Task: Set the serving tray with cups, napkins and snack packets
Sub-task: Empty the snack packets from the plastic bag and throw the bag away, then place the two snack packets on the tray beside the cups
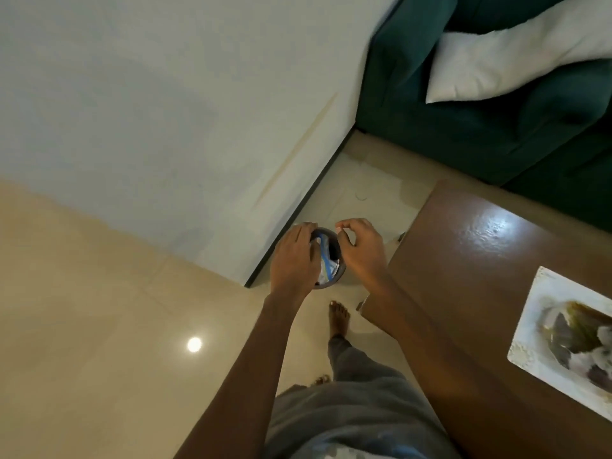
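My left hand is wrapped around the left side of a small dark cup, held in the air over the floor. A white and blue snack packet stands inside the cup. My right hand is at the cup's right rim with its fingers curled and thumb and forefinger close together; whether it grips the rim is unclear. The serving tray, white with a printed picture, lies on the brown table at the right. No napkins are in view.
A green sofa with a white pillow stands behind the table. A white wall with a dark base edge runs on the left. My bare foot is on the beige tiled floor, close to the table's corner.
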